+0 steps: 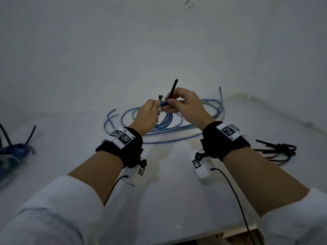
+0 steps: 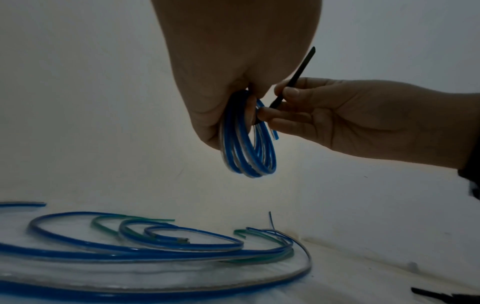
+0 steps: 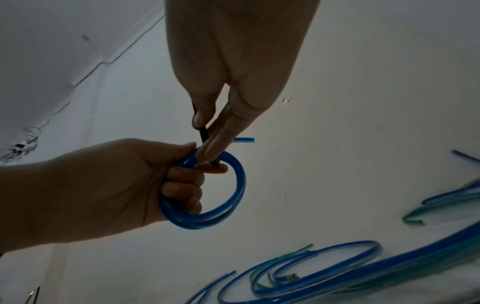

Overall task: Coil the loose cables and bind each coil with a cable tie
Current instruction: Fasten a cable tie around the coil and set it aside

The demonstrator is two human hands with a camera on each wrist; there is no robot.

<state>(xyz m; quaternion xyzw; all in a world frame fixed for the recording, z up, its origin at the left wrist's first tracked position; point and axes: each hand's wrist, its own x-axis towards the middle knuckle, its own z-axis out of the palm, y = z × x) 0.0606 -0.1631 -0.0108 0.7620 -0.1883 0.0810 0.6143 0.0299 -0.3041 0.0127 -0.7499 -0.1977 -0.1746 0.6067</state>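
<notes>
My left hand [image 1: 150,112] grips a small coil of blue cable [image 3: 231,197], held up above the table; its loops hang below the fingers [image 2: 249,152]. A black cable tie [image 1: 172,90] passes round the top of the coil. My right hand [image 1: 184,103] pinches the tie's strap between thumb and forefinger [image 2: 288,92], its tail pointing up. The tie's head [image 1: 160,97] sticks up just above my left fingers. In the right wrist view the strap [image 3: 202,133] runs down to the coil.
Loose blue and green cables [image 1: 177,128] lie spread on the white table [image 1: 168,191] under my hands. Spare black cable ties [image 1: 279,151] lie at the right. A bound blue bundle [image 1: 12,152] with black tie tails sits at the left edge. A white wall stands behind.
</notes>
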